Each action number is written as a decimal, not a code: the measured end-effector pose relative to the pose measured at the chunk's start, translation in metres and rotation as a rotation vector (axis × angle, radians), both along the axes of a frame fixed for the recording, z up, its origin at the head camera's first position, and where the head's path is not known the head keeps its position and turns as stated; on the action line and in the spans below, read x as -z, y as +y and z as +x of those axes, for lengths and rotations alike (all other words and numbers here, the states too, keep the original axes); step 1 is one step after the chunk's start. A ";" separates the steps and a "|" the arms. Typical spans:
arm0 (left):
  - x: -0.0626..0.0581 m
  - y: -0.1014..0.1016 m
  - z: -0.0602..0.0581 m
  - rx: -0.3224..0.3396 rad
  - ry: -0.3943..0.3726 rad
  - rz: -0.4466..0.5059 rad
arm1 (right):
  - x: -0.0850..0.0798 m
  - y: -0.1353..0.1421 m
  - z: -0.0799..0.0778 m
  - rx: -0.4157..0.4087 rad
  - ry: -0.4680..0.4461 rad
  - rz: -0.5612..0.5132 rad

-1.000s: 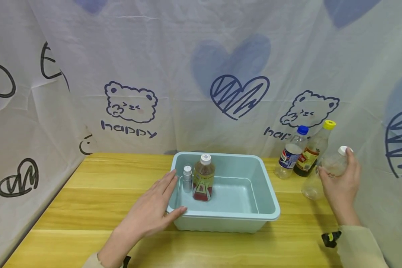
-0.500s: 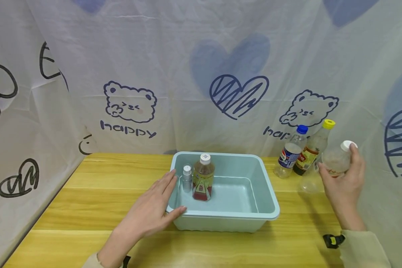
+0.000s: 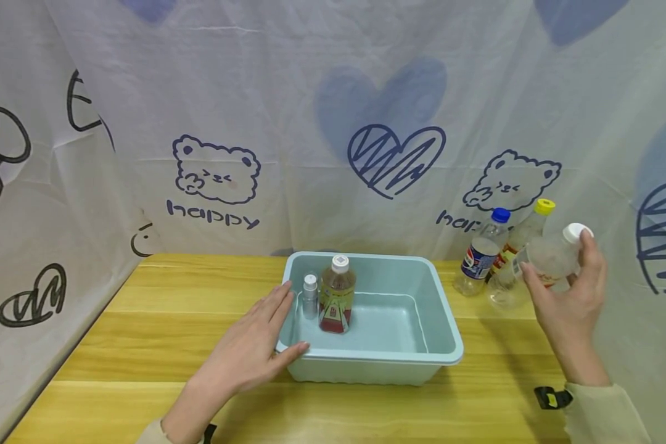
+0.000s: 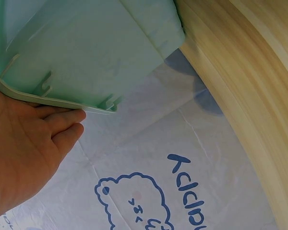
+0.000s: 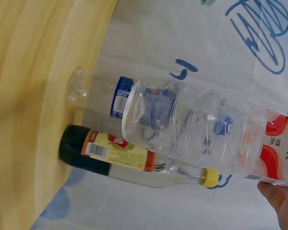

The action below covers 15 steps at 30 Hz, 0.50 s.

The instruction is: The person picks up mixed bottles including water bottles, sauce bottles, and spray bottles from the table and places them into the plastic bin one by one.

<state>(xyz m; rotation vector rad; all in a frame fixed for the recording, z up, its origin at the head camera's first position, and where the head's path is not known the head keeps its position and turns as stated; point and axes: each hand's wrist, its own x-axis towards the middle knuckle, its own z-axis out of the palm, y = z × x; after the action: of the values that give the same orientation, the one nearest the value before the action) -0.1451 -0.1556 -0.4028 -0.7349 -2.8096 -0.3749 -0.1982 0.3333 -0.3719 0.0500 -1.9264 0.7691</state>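
Observation:
With thumb and fingers, my right hand (image 3: 571, 302) grips a clear plastic water bottle (image 5: 197, 127) around its upper part, by the red and white label. This bottle tilts, white cap to the right, and hangs above the table. My left hand (image 3: 252, 345) rests on the left rim of a light blue plastic tub (image 3: 383, 355), fingers straight. In the left wrist view, its fingers (image 4: 67, 120) touch the rim's underside. Inside the tub, at the left, stand a white-capped drink bottle (image 3: 337, 302) with reddish liquid and a small clear spray bottle (image 3: 310, 297).
Behind the held bottle stand a blue-capped Pepsi bottle (image 3: 480, 256) and a yellow-capped bottle (image 5: 117, 148) with dark liquid, partly hidden in the head view. A printed cloth (image 3: 311, 209) hangs along the back and sides of the wooden table (image 3: 144, 345).
My right hand has lifted the water bottle off the table, and its base has swung up and left, in front of the yellow-capped bottle. The left hand stays on the tub.

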 end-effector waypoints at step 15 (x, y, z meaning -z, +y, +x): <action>0.002 0.000 0.000 0.009 0.038 0.001 | -0.015 -0.021 0.010 -0.073 0.067 0.043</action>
<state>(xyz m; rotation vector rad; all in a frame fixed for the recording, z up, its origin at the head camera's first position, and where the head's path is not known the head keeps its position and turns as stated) -0.1454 -0.1555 -0.4046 -0.7466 -2.7716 -0.3594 -0.1880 0.3125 -0.3567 0.1713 -1.8860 0.7650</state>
